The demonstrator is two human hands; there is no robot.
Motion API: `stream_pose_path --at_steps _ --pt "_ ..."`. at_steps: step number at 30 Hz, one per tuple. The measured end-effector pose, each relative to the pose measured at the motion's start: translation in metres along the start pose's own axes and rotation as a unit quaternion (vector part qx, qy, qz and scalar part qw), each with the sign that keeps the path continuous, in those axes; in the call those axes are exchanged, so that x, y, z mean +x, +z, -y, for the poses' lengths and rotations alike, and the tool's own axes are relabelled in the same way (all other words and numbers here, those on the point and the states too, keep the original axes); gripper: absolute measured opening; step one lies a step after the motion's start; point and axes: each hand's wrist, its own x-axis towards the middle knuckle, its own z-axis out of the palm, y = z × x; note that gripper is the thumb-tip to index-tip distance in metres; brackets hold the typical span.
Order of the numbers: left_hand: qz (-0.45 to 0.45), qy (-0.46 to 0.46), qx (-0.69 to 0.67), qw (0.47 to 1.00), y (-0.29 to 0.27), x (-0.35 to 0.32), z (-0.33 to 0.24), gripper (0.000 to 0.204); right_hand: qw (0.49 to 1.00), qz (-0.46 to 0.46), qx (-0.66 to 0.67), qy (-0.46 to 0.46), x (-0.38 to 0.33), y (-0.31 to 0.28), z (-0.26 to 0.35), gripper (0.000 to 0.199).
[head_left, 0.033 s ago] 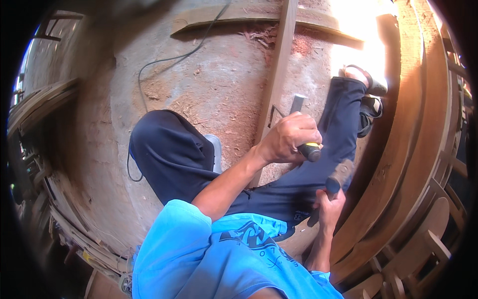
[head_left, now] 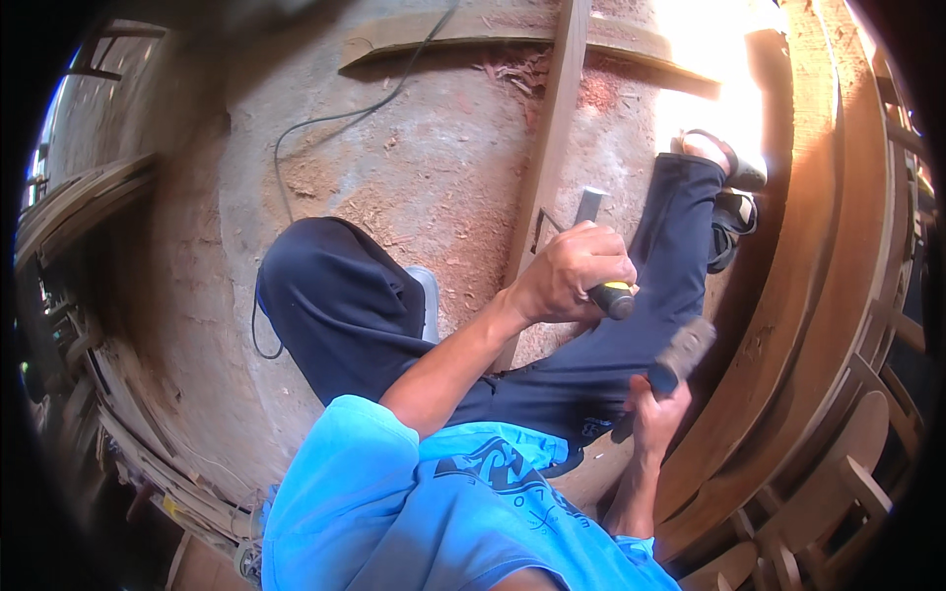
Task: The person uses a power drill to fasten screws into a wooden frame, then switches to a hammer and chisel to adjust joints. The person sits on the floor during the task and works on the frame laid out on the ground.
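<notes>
My left hand (head_left: 583,268) is wrapped around a chisel, whose black and yellow handle end (head_left: 615,299) sticks out below the fist. The flat steel chisel blade (head_left: 590,205) shows beyond my fingers, just right of a long wooden beam (head_left: 558,128). A dark slot (head_left: 541,229) is cut in the beam near my knuckles. My right hand (head_left: 656,406), lower and to the right, grips a hammer (head_left: 684,353) with its head raised over my thigh, apart from the chisel. The hammer's handle is partly hidden by the hand.
Another plank (head_left: 453,30) lies crosswise under the beam's far part. A dark cable (head_left: 335,118) runs over the dusty floor, with shavings (head_left: 394,222) scattered there. Large boards (head_left: 803,286) line the right side, beside wooden pieces (head_left: 838,468). More timber (head_left: 84,207) is stacked at the left.
The hammer head has swung slightly up and right, away from the chisel handle, and my right hand has shifted a little right. My left hand and the chisel keep their place.
</notes>
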Motion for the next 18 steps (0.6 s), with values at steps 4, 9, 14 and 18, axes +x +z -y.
stream_pose_path --at_steps 4,9,14,18 --pt "-0.017 -0.007 -0.015 1.000 0.000 -0.001 0.003 0.017 0.947 -0.002 0.038 -0.318 -0.005 0.008 0.058 0.020" --pt "-0.033 -0.016 -0.011 0.999 0.000 -0.001 0.011 0.017 0.824 0.035 -0.303 -0.477 0.036 0.046 0.081 0.026" --pt "-0.005 -0.044 -0.025 0.999 -0.014 0.009 0.013 0.026 0.936 0.090 -0.202 -0.275 0.055 0.062 0.078 0.030" --pt "0.183 -0.206 -0.108 0.955 -0.033 0.034 0.020 0.033 0.939 0.065 -0.188 -0.282 0.059 0.064 0.097 0.025"
